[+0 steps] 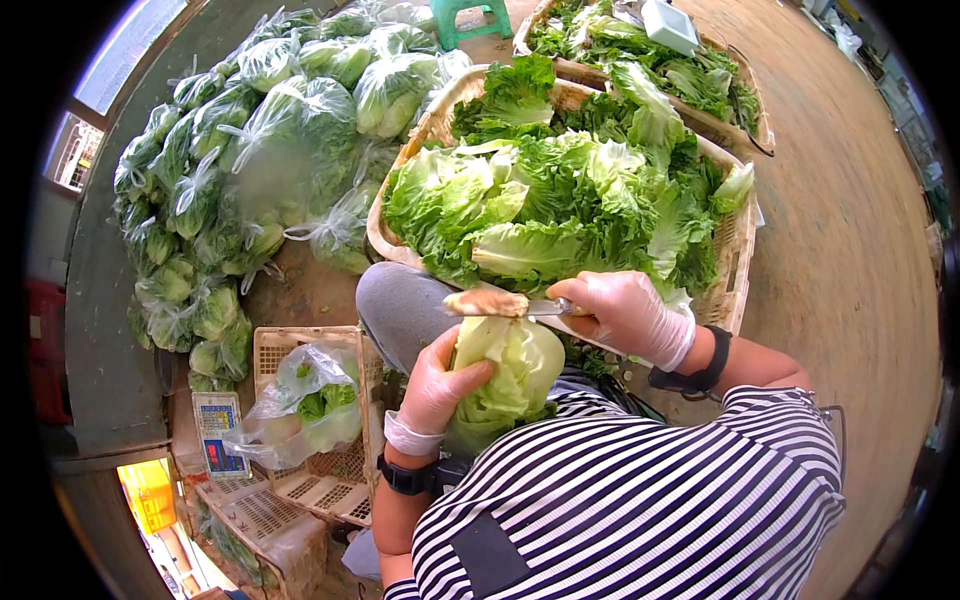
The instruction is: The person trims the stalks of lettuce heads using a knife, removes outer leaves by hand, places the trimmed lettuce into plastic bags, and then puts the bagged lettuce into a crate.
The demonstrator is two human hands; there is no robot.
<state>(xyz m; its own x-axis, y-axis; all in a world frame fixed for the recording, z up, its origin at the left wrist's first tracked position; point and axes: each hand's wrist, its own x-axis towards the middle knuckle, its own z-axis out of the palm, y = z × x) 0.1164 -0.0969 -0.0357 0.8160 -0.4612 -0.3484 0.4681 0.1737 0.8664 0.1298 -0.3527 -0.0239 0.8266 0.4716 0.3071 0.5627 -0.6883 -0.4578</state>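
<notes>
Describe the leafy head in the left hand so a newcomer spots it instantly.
Find the big crate of loose leaves, top centre. Below it, the left hand holds the leafy head: pale, rounded, unbagged, unlike the bagged heads at upper left.

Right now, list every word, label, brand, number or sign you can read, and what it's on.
Scale panel: printing, too small to read.
Red display on it: lit figures, too blurred to read.
Knife, lettuce, clear bags, striped shirt: no text visible.
Nothing legible to quote.
</notes>
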